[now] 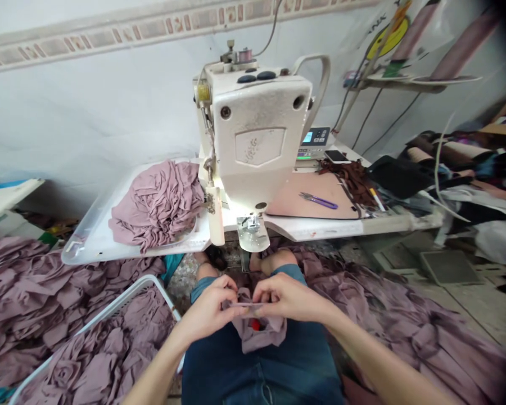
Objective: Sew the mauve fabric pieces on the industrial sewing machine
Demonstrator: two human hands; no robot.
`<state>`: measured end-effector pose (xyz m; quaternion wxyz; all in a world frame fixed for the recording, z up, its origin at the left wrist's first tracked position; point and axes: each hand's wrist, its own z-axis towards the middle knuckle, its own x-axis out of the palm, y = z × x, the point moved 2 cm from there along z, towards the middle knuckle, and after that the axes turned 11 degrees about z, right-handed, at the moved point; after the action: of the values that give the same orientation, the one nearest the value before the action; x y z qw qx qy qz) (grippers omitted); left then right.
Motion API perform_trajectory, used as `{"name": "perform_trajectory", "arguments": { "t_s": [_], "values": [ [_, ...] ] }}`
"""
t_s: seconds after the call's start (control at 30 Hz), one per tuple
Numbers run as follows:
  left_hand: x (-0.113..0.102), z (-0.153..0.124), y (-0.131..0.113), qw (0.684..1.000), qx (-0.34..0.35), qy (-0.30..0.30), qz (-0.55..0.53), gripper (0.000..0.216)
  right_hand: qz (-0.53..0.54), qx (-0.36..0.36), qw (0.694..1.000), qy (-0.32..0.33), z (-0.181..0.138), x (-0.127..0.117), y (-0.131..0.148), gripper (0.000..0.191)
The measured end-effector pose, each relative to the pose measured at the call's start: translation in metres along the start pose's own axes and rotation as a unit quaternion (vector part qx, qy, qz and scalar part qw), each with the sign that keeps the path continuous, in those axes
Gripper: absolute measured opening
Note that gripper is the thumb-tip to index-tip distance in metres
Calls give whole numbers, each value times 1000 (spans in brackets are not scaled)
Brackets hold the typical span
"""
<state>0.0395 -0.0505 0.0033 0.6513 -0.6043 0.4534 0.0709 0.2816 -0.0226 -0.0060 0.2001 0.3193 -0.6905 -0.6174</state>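
Note:
Above my lap, my left hand [214,306] and my right hand [283,297] pinch the upper edge of a small mauve fabric piece [259,339] between thumbs and fingers. The two hands are close together, with the edge stretched between them. Below the edge the cloth hangs in a loop over my jeans, and a small red spot [255,324] shows inside it; what it is I cannot make out. Just beyond my hands stands a white sewing machine [259,146], its metal needle plate [253,233] facing me.
A heap of mauve fabric [160,205] lies on the table left of the machine. Purple thread snips [318,200] and a phone [337,157] lie on the right. A white basket [154,279] full of mauve cloth stands at my left. More cloth [388,320] covers the floor on my right.

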Motion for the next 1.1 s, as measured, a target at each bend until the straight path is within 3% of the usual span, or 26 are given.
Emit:
{"name": "perform_trajectory", "arguments": {
  "t_s": [0.17,0.27,0.37,0.5,0.63,0.77,0.93,1.1],
  "values": [
    [1,9,-11,990,2,67,-128,22,-19,-69,996,49,-3,-18,12,36],
    [10,14,-17,964,-29,122,-236,33,2,-55,996,69,-5,-20,14,41],
    [15,18,-19,960,-63,83,-261,36,39,-48,996,63,-6,-24,11,40],
    [10,22,-17,980,-51,-19,-191,35,83,-23,996,-9,-8,-29,6,40],
    [-1,24,-16,983,-40,-59,-168,34,98,-1,990,-100,-11,-26,11,42],
    [-18,26,-20,982,-3,-73,-175,46,64,-77,977,-190,-17,-20,29,43],
    [-39,29,-31,987,85,-125,-54,30,19,-117,959,-256,-27,-9,49,44],
    [-48,35,-41,984,95,-146,-36,29,-39,-182,918,-350,-26,-6,63,42]
  ]
}}
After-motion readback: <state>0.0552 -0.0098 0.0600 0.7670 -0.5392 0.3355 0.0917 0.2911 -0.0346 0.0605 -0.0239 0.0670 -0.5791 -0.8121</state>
